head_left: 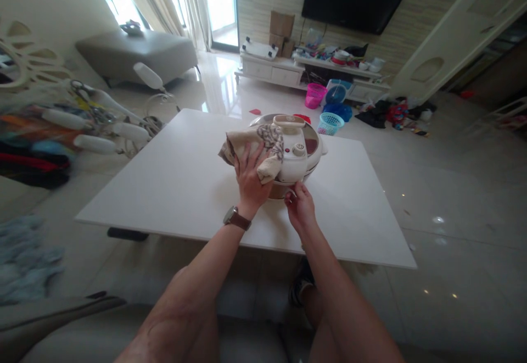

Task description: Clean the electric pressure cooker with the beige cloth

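A round cream-white countertop cooker (293, 163) with a top handle, a dial and a small red light or button sits on the white table (164, 187). My left hand (251, 173), with a watch on its wrist, presses a beige cloth (240, 142) with a brown pattern against the cooker's left side. Its fingers lie spread over the bunched cloth. Below the dial, my right hand (301, 204) has its fingers curled at the cooker's front lower edge, thumb and forefinger pinching there. The cloth and my hands hide part of the cooker's body.
Beyond the table stand a pink basket (315, 96), a light-blue basket (331, 123) and a cluttered low cabinet (272, 72). A grey ottoman (140, 55) is at the back left. White-shaded lamp arms (132, 131) reach close to the table's left edge.
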Demonstrator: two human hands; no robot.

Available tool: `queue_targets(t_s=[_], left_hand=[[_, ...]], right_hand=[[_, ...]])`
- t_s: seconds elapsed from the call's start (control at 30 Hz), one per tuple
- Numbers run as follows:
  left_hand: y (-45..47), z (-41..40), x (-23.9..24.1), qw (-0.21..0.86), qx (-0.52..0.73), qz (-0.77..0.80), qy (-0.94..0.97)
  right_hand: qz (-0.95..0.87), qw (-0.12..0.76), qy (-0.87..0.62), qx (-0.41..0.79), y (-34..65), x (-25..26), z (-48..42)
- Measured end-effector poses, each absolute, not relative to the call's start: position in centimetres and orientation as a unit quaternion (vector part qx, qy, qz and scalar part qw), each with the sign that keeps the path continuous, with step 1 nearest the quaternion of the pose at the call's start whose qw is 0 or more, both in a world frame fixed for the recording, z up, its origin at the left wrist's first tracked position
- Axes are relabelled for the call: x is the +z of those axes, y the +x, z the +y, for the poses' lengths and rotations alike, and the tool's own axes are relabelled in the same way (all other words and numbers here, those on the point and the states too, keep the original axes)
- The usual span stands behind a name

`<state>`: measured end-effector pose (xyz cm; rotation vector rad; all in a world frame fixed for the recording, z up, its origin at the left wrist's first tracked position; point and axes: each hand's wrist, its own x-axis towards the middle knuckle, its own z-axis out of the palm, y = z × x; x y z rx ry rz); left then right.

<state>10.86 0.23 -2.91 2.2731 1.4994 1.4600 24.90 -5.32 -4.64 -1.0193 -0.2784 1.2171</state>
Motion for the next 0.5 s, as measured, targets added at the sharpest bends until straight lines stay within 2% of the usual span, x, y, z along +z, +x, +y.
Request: queue_targets(t_s=[0.13,0.3,0.4,0.5], left_hand=[[10.8,0.5,-3.4,0.036,0.488,0.475,0.731],[10.8,0.4,-3.5,0.042,0.491,0.461,0.738],[10.8,0.3,-3.3,0.048,0.480,0.465,0.742],[10.5,0.1,-3.0,0.059,0.456,0.475,0.751]], right_hand=[[-0.133,0.682,-0.472,0.543,24.6,-3.7,-5.3],[-0.242,0.589,-0.583,0.505,30.5,-1.1,-8.3],[-0.347,0.533,-0.709,0.305,38.4,-1.1,-15.2],[-0.398,0.348,-0.847,0.050,45.0,-2.3,-24.8]])
